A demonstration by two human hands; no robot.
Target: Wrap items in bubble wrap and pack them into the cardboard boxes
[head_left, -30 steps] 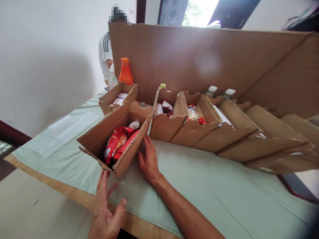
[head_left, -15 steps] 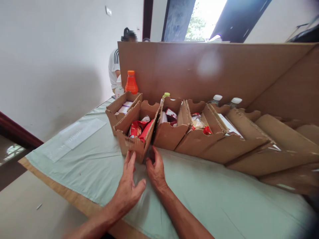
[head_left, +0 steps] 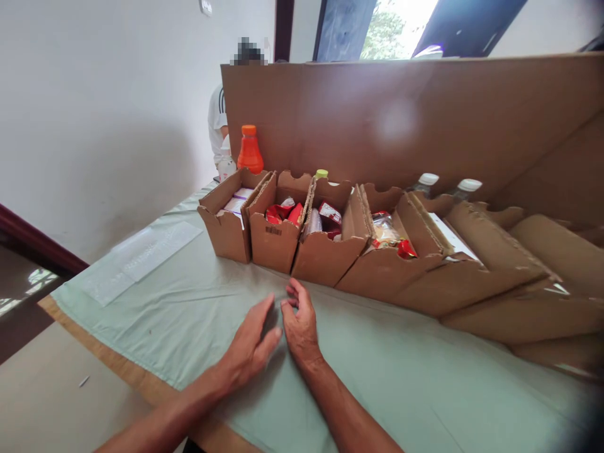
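My left hand (head_left: 252,340) is over the cloth-covered table, thumb and fingers apart, holding nothing. Just right of it, my right hand (head_left: 301,318) has loosely curled fingers with a gap to the thumb and nothing between them. Both hands are in front of a row of cardboard bins. Nearest beyond them stands the bin with red packets (head_left: 273,236). On its left is a bin with white and purple boxes (head_left: 226,233); on its right, a bin with a dark red package (head_left: 325,258). Neither hand touches a bin.
More slanted bins (head_left: 401,277) run to the right. A tall cardboard panel (head_left: 349,119) rises behind them, with an orange bottle (head_left: 250,151) at its left end. A clear plastic sheet (head_left: 155,255) lies on the green cloth (head_left: 387,358). Behind the panel is a person (head_left: 217,119).
The bin with red packets has moved back into line between its neighbours and stands straighter. My left hand has come away from its front and drawn closer to my right hand.
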